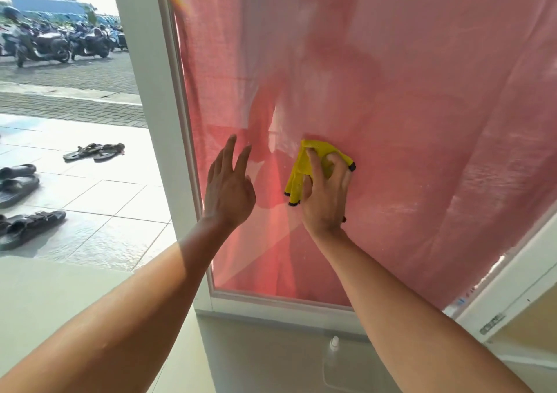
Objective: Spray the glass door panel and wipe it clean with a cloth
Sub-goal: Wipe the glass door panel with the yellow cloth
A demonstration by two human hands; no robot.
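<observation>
**Cloth on the glass, low on the panel**

Your right hand [324, 199] grips the yellow cloth [301, 166], fingers curled into its bunched folds and pressing it against the glass door panel [271, 242]. The cloth has a dark trim along its edges. It sits in the lower half of the pane, a little left of the middle, with most of it showing above and to the left of your knuckles.

Your left hand [230, 187] is just beside it on the left. It is open and holds nothing, with the fingers straight and pointing up the pane. I cannot tell whether the fingertips touch the glass or hover just off it.

A pink curtain [391, 46] hangs behind the glass and fills nearly all of it. The white door frame [156, 91] runs up the left edge and along the bottom.

A spray bottle [333, 362] with a white nozzle stands on the floor below the panel, between your forearms and well apart from both hands.

Through the opening on the left, several pairs of sandals [93, 151] lie on the pale tiles [105, 199], and parked motorbikes [45, 46] stand farther off.
</observation>
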